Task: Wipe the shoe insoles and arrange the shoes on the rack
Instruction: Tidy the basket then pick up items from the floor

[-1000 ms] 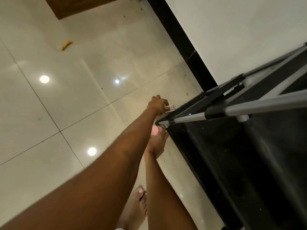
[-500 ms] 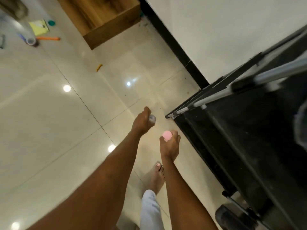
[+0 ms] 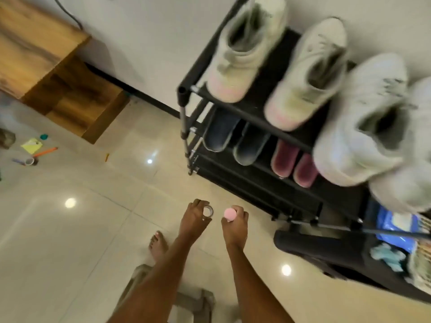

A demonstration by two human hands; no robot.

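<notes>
**Four pale sneakers on top tier, two further pairs below**

Four light sneakers along top shelf of black shoe rack (image 3: 245,110), toes to the wall, heels overhanging front rail: cream high-top (image 3: 245,47), its mate (image 3: 307,73), grey-white trainer (image 3: 363,120), fourth partly cut off at right edge. Second shelf: dark blue pair (image 3: 235,138), maroon pair (image 3: 293,164). Blue wipes pack (image 3: 394,227) in dark bin lower right.

Left hand (image 3: 194,217): closed around small clear cap or ring (image 3: 208,210). Right hand (image 3: 234,226): gripping small item with round pink top (image 3: 229,213); exact nature unclear. Both held over tiled floor (image 3: 70,229), near rack's front, apart from all shoes.

Handling, judged: sneakers light, padded collars soft, soles stiff. Best held at heel counter or pinched at collar. Insoles likely thin, floppy; better wiped flat, supported from beneath.
</notes>
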